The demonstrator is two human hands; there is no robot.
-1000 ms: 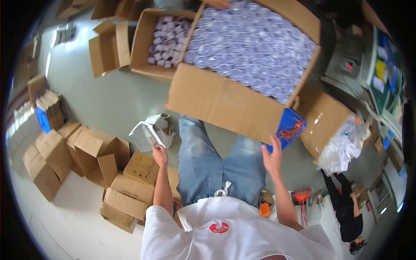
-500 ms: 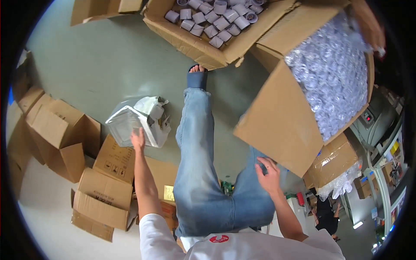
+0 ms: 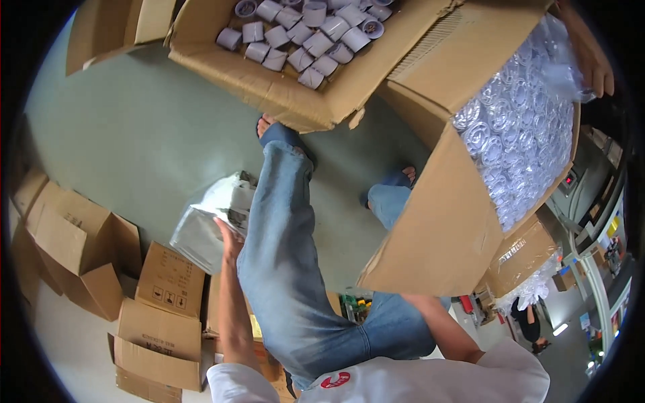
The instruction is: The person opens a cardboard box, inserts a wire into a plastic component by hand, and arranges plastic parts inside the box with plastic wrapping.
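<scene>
My left hand is closed on the edge of a shiny clear-and-silver plastic package, held beside my left leg above the floor. Its exact kind does not show. My right forearm reaches over my right thigh, and the hand itself is hidden behind the hanging flap of a large carton. That carton is filled with clear plastic-wrapped round pieces. At its far right edge, another person's hand holds a bit of clear wrapping.
Ahead stands an open carton with several loose pale-purple cylinders. Cardboard boxes are stacked at the left. A taped carton and metal racking are at the right; farther back is a person in black.
My left hand and the plastic package have come lower and nearer to my leg. My right hand has gone behind the carton flap. My legs have shifted; the right foot now shows.
</scene>
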